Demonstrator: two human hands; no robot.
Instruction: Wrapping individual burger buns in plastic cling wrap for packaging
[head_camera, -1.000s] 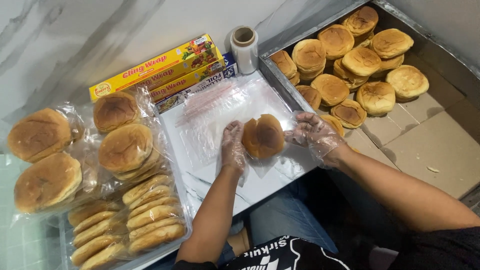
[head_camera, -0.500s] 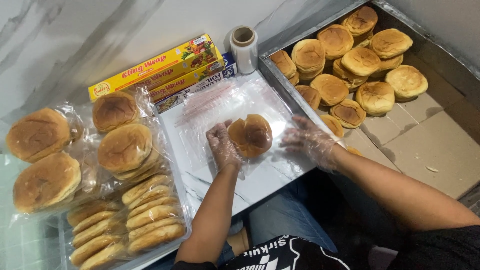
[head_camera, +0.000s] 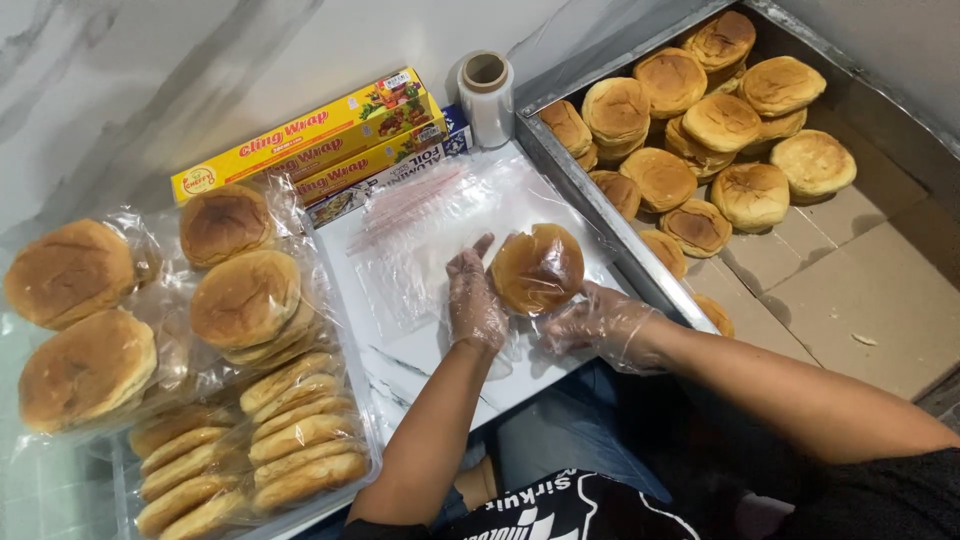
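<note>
Nearest the camera, two bare forearms are reaching out over a white work surface (head_camera: 420, 370), both hands wearing thin clear plastic gloves. The right hand (head_camera: 600, 325) is cupping under the near right edge of a round golden bun (head_camera: 538, 268), its fingers curled loosely against it, while the left hand (head_camera: 473, 300) is pressing flat against the bun's left side with fingers stretched out and slightly spread, so the bun is being held between the two, just above the surface. A clear plastic bag (head_camera: 415, 235) is lying flat on the surface just beyond and left of the bun. To the near left, bagged buns (head_camera: 245, 300) are sitting in stacked packs. Farther back, two yellow wrap boxes (head_camera: 320, 140) are lying beside an upright roll of clear film (head_camera: 486, 95). On the far right, a metal tray (head_camera: 580, 190) lined with cardboard is holding many loose buns (head_camera: 700, 130).
</note>
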